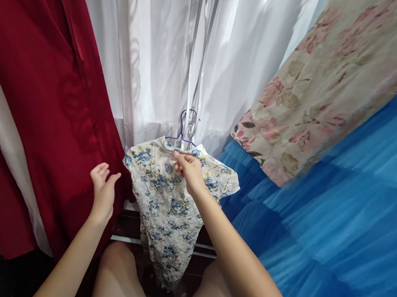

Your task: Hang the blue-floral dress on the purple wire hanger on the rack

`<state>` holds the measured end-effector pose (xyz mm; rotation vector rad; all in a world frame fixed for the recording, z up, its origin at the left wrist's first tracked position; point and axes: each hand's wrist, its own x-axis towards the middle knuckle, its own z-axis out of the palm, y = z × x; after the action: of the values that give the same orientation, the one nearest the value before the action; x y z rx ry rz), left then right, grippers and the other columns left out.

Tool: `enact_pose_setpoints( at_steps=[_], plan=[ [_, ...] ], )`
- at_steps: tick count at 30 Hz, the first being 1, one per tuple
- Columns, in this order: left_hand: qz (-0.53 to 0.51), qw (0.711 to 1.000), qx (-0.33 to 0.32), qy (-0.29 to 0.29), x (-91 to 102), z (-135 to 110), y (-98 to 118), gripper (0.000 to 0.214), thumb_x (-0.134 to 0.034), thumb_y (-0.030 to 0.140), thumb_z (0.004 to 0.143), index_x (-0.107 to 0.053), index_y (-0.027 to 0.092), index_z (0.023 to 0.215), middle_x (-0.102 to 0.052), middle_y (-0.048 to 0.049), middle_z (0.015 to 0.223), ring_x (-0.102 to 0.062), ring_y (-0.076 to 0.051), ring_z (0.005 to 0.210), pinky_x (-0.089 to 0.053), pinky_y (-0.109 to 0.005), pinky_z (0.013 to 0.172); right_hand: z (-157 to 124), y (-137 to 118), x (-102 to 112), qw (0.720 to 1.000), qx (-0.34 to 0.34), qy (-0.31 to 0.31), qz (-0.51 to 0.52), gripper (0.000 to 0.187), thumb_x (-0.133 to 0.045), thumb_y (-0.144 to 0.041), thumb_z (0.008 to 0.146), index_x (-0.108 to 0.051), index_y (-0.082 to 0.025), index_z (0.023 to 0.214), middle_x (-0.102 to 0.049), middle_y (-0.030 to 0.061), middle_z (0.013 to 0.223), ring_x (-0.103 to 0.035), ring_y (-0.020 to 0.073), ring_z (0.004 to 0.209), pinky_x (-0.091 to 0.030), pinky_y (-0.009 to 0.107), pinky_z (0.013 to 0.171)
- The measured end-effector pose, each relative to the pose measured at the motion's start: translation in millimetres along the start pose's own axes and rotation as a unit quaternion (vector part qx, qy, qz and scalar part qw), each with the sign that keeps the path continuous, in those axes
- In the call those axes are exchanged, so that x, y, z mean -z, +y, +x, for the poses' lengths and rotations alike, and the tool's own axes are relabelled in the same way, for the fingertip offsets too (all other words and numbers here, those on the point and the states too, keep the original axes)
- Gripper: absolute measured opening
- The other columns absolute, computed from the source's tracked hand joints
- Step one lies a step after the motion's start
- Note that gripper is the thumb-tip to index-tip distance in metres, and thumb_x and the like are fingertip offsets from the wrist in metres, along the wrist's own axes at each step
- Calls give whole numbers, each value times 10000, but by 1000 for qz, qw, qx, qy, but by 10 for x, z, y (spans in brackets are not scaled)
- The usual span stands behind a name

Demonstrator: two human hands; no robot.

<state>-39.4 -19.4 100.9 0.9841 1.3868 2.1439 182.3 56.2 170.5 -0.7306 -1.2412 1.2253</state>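
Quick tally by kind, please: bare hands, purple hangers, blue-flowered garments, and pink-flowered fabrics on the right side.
Hands: 2 (left hand, right hand)
Purple hanger: 1
Blue-flowered garment: 1
Pink-flowered fabric: 1
Total: 5

the blue-floral garment (161, 188) is matt, kinda crinkly cloth, purple hanger (181, 133) looks like smooth plastic, white straps (193, 66) seem a bit glossy, red garment (58, 93) is smooth matt fabric, blue ruffles (343, 240) look like sheer, gauzy tulle
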Motion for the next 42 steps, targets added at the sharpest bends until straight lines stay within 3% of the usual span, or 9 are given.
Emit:
enact_pose_setpoints(
  at_steps=[5,12,18,23,27,31,34,38,42],
  plan=[
    [228,905,-313,-176,-332,-326,301,558,-590,185,867,-404,227,1392,-325,-133,1546,-265,-286,1448,-189,-488,1193,70,32,-81,999,10,51,15,207,-669,-367,699,-630,-168,662,-457,-70,448,-295,66,377,-186,232,396],
    [232,830,-386,-328,-902,-173,591,334,-467,216,962,-608,234,1264,-632,-90,1249,-539,-269,1191,-372,-433,1044,-337,14,30,996,55,58,-34,187,-633,-284,708,-577,-185,559,-429,-66,427,-319,79,419,-221,235,447],
    [141,860,-317,-375,-1048,-163,736,208,-486,265,966,-678,189,947,-645,-48,900,-605,-188,857,-446,-280,750,-455,-172,19,990,118,56,-62,226,-631,-301,757,-526,-197,587,-431,-59,494,-336,87,467,-246,240,476],
    [42,926,-239,-288,-1072,-187,797,191,-541,324,948,-652,170,926,-602,-21,810,-569,-153,762,-436,-245,701,-482,237,8,997,30,63,-43,217,-630,-308,742,-527,-202,583,-412,-70,461,-301,80,428,-207,233,444],
    [1,956,-232,-180,-925,194,814,225,-561,370,933,-644,162,944,-598,-17,807,-568,-144,756,-446,-231,706,-655,536,188,996,-4,81,-48,244,-624,-305,748,-518,-202,554,-385,-75,436,-278,81,416,-190,231,435],
    [52,973,-200,-105,-512,807,486,232,-632,360,861,-679,149,946,-637,-25,849,-582,-150,791,-446,-226,729,-815,563,321,997,-17,53,-61,215,-624,-315,758,-556,-202,588,-400,-67,443,-270,86,412,-166,240,436],
    [-21,997,42,-57,-217,1004,-5,249,-726,324,723,-678,161,904,-652,6,823,-579,-120,731,-438,-202,694,-869,602,282,997,-42,28,-62,222,-631,-325,741,-548,-208,572,-374,-69,424,-239,84,400,-146,246,435],
    [-24,978,188,-89,-109,584,-704,339,-790,345,552,-621,137,759,-635,0,662,-573,-148,583,-439,-242,575,-971,805,348,996,-75,53,-15,230,-611,-327,726,-519,-213,550,-370,-64,408,-257,87,390,-154,247,436],
    [-22,950,282,-130,-226,-288,-1247,412,-807,405,522,-649,150,804,-669,-28,689,-618,-183,574,-459,-273,556,-1292,1148,861,969,-162,154,107,289,-606,-433,723,-522,-210,559,-298,-76,455,-210,83,410,-151,247,439]
  ],
)
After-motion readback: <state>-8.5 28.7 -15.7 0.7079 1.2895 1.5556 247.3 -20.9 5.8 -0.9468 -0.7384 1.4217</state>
